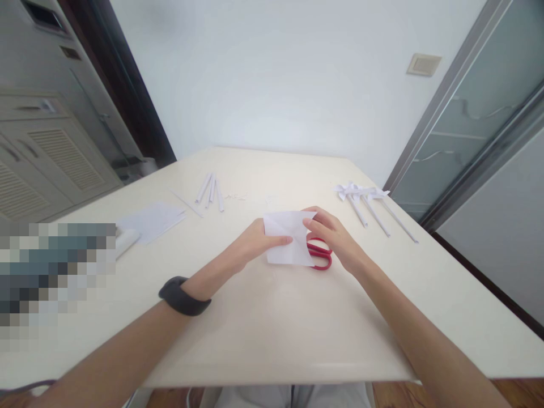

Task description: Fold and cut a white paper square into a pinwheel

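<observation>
A small white sheet of paper point(283, 254) is held up between my two hands, over the near middle of the table. My left hand point(261, 239) grips its left edge, thumb across the front and the other fingers hidden behind. With thumb and fingers, my right hand point(329, 229) pinches the upper right corner. Red-handled scissors point(323, 260) lie on the table just behind the paper's right edge; their blades are hidden by the sheet.
Several rolled paper sticks point(211, 190) lie at the back left, beside a thin stick point(187, 203) and small paper scraps point(236, 196). Stacked white sheets point(151, 221) are at left. Paper pinwheels on sticks point(369, 205) lie at right on the white table point(272, 323).
</observation>
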`<action>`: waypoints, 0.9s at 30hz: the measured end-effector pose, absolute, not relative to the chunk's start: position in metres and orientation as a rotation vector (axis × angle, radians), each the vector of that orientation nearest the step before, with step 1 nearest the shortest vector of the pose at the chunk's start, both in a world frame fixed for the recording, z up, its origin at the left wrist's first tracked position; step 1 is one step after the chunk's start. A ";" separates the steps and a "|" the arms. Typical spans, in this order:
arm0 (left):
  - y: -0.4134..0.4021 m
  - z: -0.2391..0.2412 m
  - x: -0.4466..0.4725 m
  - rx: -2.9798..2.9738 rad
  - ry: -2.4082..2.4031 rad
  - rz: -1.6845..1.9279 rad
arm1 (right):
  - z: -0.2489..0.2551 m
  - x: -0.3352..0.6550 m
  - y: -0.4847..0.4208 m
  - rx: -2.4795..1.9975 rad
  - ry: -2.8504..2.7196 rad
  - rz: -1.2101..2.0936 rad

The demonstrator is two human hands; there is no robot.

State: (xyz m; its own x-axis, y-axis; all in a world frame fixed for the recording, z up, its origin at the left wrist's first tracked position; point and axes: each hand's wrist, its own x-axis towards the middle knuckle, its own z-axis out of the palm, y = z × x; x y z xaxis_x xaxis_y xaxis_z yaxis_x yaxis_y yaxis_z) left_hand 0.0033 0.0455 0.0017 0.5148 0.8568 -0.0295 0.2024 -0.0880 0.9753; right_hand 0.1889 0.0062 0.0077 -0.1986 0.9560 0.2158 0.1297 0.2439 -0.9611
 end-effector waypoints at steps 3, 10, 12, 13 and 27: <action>0.046 -0.002 0.004 1.578 0.974 0.760 | 0.007 0.189 0.006 -1.058 -1.571 1.090; 0.049 -0.010 0.002 1.474 0.842 0.817 | 0.001 0.185 0.008 -1.093 -1.629 0.941; 0.051 -0.011 0.003 1.450 0.807 0.817 | -0.001 0.186 0.010 -1.146 -1.628 0.770; 0.051 -0.011 0.003 1.441 0.796 0.806 | -0.001 0.187 0.011 -1.172 -1.625 0.675; 0.053 -0.011 0.005 1.226 0.703 0.789 | -0.010 0.180 0.008 -1.062 -2.197 -0.025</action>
